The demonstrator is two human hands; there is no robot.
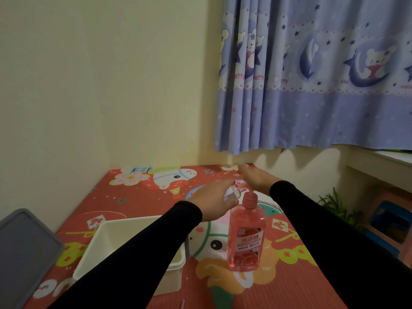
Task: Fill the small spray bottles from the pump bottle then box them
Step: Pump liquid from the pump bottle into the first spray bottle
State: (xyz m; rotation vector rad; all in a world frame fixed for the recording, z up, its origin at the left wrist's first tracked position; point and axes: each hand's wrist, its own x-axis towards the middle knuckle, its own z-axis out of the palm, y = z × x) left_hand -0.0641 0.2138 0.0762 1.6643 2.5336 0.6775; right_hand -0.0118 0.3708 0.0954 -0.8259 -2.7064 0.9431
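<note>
Both arms in long black sleeves [138,248], snug fit, plain (no logos), ending at wrists; hands bare, no rings/watch visible.

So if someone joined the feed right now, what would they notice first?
Probably the pink pump bottle standing upright at centre on the bright cartoon mat. Above it, the right hand lies flat over the pump head while the left hand holds a small clear spray bottle at the spout. After that, the white box to the left, partly behind the left sleeve, and the blue curtain at upper right.
</note>
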